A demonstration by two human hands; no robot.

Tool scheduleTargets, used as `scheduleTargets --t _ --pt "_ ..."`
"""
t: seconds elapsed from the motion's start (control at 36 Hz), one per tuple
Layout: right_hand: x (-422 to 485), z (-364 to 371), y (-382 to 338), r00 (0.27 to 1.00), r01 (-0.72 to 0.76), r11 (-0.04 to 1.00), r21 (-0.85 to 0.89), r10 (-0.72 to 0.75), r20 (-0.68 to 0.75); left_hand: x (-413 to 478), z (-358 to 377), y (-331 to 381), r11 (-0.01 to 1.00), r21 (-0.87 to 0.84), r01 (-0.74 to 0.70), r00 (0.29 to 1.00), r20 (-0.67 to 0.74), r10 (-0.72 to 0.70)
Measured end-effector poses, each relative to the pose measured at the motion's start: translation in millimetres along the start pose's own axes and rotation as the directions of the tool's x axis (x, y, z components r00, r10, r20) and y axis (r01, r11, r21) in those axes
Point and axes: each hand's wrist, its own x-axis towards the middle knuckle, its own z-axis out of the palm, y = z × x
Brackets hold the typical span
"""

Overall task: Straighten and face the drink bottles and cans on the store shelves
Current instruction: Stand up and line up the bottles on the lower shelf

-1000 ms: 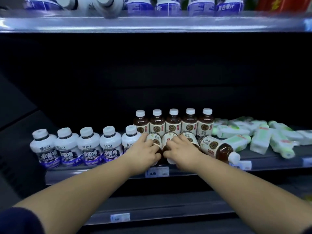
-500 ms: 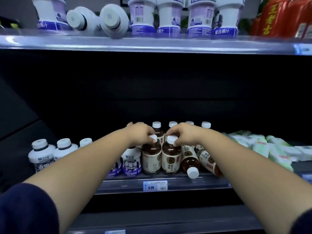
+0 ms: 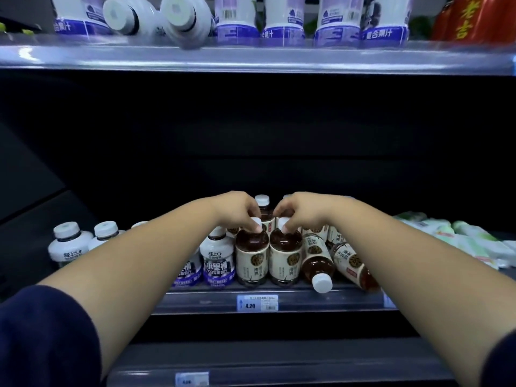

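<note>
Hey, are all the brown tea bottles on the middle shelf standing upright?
No, a tipped bottle lies with its cap near the shelf edge, just right of two upright bottles.

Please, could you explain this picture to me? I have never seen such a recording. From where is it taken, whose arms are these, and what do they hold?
No machine here: a person wears a camera on the head, looking forward and down, so the two arms are that person's own. The left hand pinches the cap of one upright tea bottle; the right hand pinches the cap of the neighbouring bottle. Both stand at the front of the middle shelf. Right of them two fallen bottles lie tipped over. Left of them stand white juice bottles with purple labels.
</note>
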Motion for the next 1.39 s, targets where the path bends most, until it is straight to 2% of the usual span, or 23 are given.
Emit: scheduleTargets --t 0.14,0.31,0.58,0.92,1.03,1.17,1.28,1.39 --pt "2.3 3.4 -0.5 1.000 -0.016 0.997 -0.072 0.016 -0.010 2.5 -1.6 -1.3 1.000 -0.005 -0.016 0.999 0.034 0.016" --pt "0.2 5.3 2.5 1.000 -0.014 0.999 -0.032 0.013 -0.024 4.0 0.0 -7.0 1.000 -0.026 -0.017 1.000 0.017 0.018" --pt "-8.2 10.2 1.0 0.999 -0.046 0.999 0.011 0.046 -0.027 6.5 1.0 -10.8 0.997 -0.074 -0.026 0.997 0.066 0.031" --pt "-15.0 22.7 -3.9 0.987 -0.085 0.996 0.023 0.087 -0.135 1.3 13.1 -21.7 0.983 -0.180 -0.040 0.999 -0.009 0.039" --pt "-16.7 21.9 -3.9 0.988 -0.076 0.997 0.011 0.077 -0.135 -2.8 13.3 -14.2 0.995 -0.097 -0.033 0.999 -0.030 0.030" --pt "-27.5 14.5 9.8 0.995 -0.040 0.995 0.093 0.048 -0.088 -10.1 17.6 9.2 0.998 0.042 -0.042 0.993 -0.105 0.047" --pt "-42.4 6.1 38.0 0.995 -0.004 0.999 0.047 0.009 -0.095 -10.8 24.5 41.2 0.979 0.146 -0.144 0.958 -0.228 0.175" --pt "-59.7 -0.7 72.8 0.997 0.032 0.999 0.012 -0.031 -0.066 -2.4 44.5 82.5 0.947 0.220 -0.235 0.925 -0.250 0.287"
